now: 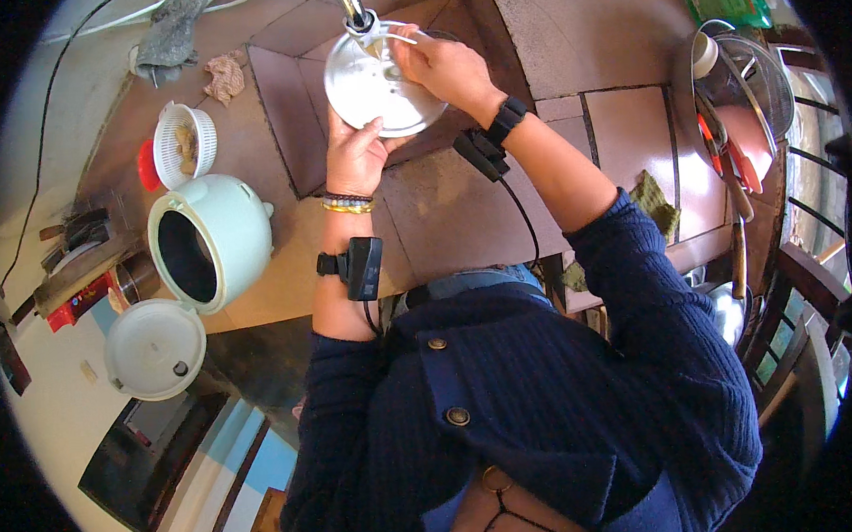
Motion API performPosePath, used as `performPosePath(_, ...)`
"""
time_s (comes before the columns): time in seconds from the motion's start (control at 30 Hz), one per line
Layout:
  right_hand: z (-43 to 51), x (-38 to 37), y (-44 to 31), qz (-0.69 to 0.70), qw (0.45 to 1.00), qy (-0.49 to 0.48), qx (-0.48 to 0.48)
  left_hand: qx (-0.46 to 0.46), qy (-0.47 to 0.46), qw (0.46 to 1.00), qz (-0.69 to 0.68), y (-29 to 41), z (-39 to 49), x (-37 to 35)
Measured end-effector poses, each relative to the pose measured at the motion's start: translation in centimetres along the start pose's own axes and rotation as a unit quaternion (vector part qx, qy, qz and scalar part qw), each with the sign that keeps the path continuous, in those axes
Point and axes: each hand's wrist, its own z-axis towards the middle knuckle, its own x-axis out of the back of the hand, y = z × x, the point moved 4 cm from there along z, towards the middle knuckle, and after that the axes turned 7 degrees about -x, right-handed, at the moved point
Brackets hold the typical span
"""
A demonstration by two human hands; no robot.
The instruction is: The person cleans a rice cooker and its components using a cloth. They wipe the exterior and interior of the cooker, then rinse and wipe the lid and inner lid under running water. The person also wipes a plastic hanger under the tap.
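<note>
A round, shiny metal lid or shallow dish (376,97) is tilted beneath a chrome faucet (355,14) over a tiled sink. My left hand (357,151) grips its lower rim, thumb on the near face. My right hand (435,62) reaches over its right side, with fingers near a white plastic piece at the faucet's mouth; whether they hold anything is hidden. To the left, a pale green rice cooker (243,238) stands with its lid (155,349) swung open and a dark interior.
A white plastic basket (207,143) with food pieces stands beside a red object (148,165). A crumpled cloth (224,79) lies behind it. Metal strainers and handled utensils (731,160) are at the right, near a green cloth (655,206). Tiled sink walls (287,115) surround the basin.
</note>
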Motion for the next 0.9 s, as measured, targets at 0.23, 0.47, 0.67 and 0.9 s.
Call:
performPosePath(0.23,-4.8,-0.9,-3.4,-0.079,0.986,-0.045,0.141,-0.032,0.038,0.997,-0.054,0.1,0.8,0.8)
performPosePath(0.47,-4.5,-0.2,-4.5,-0.073,0.982,-0.098,0.141,-0.031,0.048,0.995,-0.084,-0.1,0.6,0.9)
performPosePath(0.67,-4.4,0.4,-5.2,-0.052,0.989,-0.068,0.116,-0.031,0.045,0.997,-0.046,0.2,0.4,0.2)
performPosePath(0.9,-3.7,0.9,-3.3,-0.098,0.987,-0.069,0.103,-0.086,0.053,0.99,-0.097,1.3,0.6,0.4)
